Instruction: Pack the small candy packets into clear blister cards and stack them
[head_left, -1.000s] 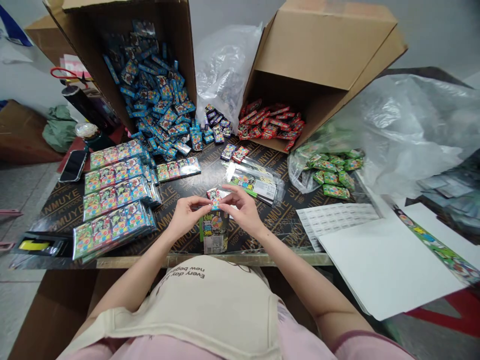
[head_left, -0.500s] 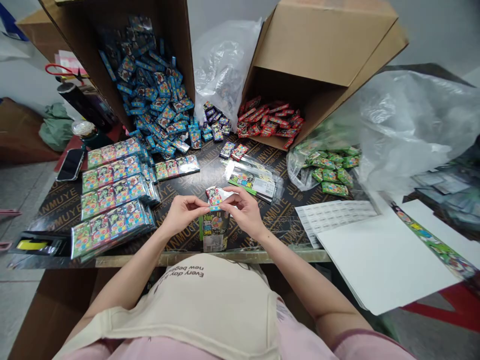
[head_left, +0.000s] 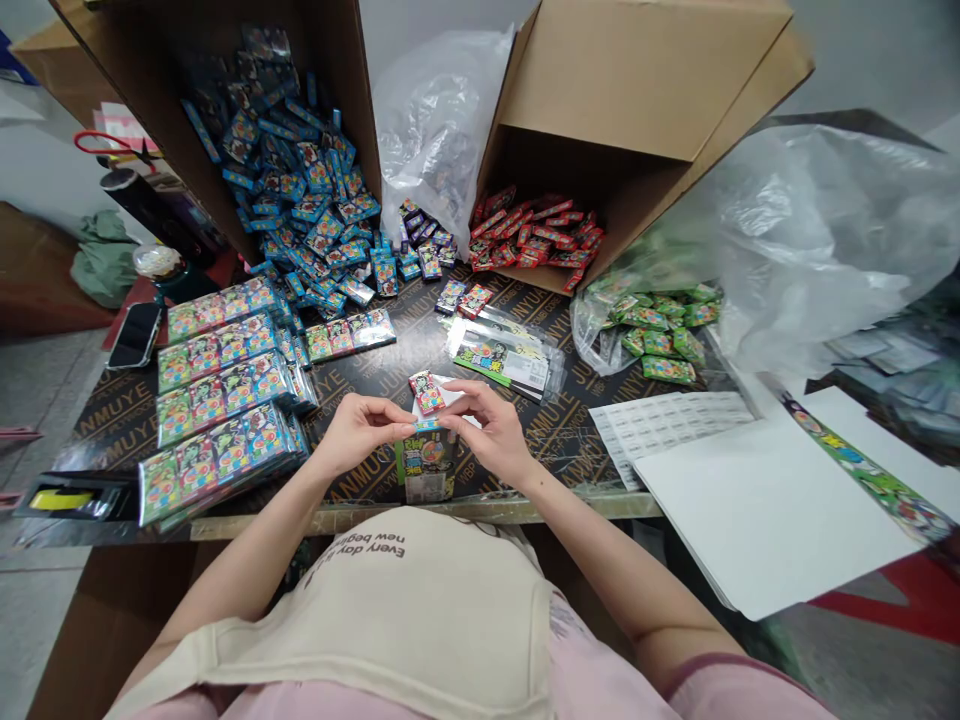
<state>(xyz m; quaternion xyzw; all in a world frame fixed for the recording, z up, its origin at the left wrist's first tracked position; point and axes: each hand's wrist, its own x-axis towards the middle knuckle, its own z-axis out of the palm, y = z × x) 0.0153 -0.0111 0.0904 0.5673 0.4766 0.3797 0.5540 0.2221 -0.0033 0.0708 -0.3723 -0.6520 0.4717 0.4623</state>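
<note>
My left hand (head_left: 358, 430) and my right hand (head_left: 487, 428) meet over the near edge of the dark table (head_left: 360, 380). Both pinch the top of a clear sleeve with a green printed card (head_left: 425, 463) that lies on the table between them. A small blue packet sits in the sleeve's mouth under my fingertips. A small red packet (head_left: 426, 392) lies on the table just beyond my fingers.
A tipped carton of blue packets (head_left: 300, 200) and one of red packets (head_left: 536, 238) stand at the back. Filled sleeves (head_left: 221, 390) are stacked at left, green packets (head_left: 660, 340) in plastic at right, spare sleeves (head_left: 506, 360) mid-table, a label sheet (head_left: 667, 430) and white boards (head_left: 765, 510).
The hands have lowered from holding a packet up to the sleeve's opening on the table. The red packet now lies free behind the fingers. The view shifted slightly.
</note>
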